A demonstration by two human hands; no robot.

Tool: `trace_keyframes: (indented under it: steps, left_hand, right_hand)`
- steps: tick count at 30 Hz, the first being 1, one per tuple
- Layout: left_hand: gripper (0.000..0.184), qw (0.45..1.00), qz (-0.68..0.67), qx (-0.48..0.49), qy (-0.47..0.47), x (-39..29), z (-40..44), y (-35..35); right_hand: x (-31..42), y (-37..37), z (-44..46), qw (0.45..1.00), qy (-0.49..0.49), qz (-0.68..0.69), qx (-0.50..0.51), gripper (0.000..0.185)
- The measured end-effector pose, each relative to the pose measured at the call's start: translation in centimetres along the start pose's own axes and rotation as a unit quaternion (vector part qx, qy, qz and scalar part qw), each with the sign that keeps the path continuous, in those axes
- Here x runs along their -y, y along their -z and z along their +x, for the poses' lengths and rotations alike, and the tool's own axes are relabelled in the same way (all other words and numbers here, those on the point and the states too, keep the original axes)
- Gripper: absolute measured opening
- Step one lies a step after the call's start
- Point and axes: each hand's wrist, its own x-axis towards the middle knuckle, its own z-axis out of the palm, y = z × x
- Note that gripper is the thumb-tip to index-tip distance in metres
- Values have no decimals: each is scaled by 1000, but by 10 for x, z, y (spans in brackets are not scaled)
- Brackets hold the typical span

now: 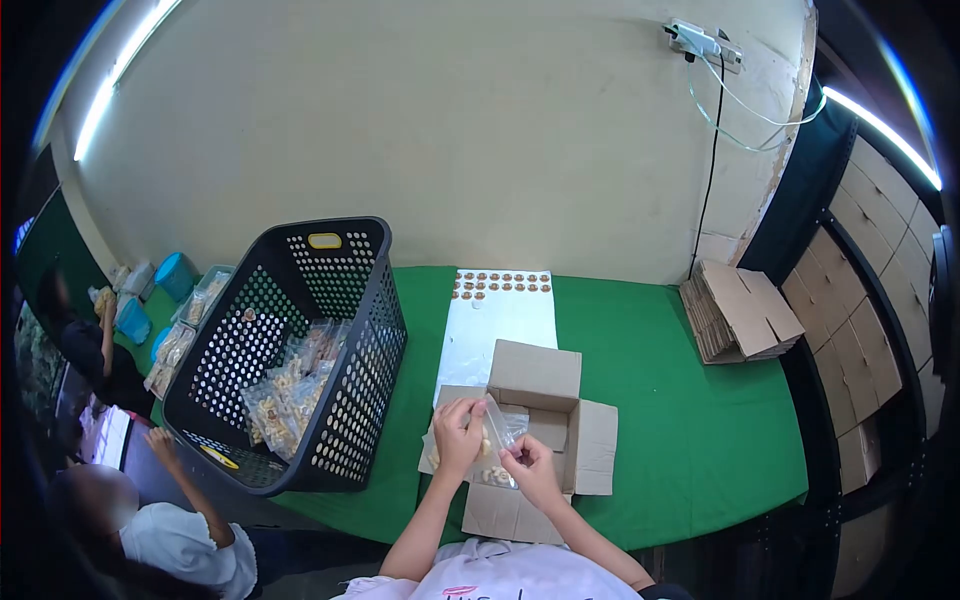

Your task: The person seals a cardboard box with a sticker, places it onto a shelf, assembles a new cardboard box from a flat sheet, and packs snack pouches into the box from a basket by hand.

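Note:
My left hand [459,433] pinches the upper edge of a clear plastic bag [497,462] with pale snack pieces near its bottom. My right hand [531,467] grips the bag's other side, its fingers closed. Both hands hold it over the near left part of an open cardboard box [598,445], whose flaps are folded outward. Partly hidden behind my left hand and the box flap is another bag of pale pieces. Beyond the box lies a white sheet [497,335] with rows of small round brown stickers at its far end.
Left of the box stands a large dark perforated basket [345,420] containing several snack bags [290,405]. Folded cardboard boxes [745,310] are stacked at the right of the green-covered table [690,440]. Two people are at the left, near blue containers [175,277] and more bags.

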Motion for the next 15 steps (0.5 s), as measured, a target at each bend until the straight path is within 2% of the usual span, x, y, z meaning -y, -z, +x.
trace_keyframes:
  steps: [3,6,9,12,15]
  left_hand:
    - [23,999,-26,29,35,0,4,-1]
    - [21,978,-122,69,158,-4,0,-10]
    - [28,967,-131,133,174,-8,-6,-12]
    - [55,988,-50,149,7,-1,-16,-11]
    - [73,960,-22,274,-62,-15,-31,3]
  right_hand:
    - [2,3,0,999,-28,30,4,13]
    - [8,7,-3,995,-63,82,-2,12]
    - [-14,32,-2,995,-57,80,-8,7]
    - [-24,59,-2,970,-98,208,-73,7]
    - [-8,82,1,948,-88,280,-121,16]
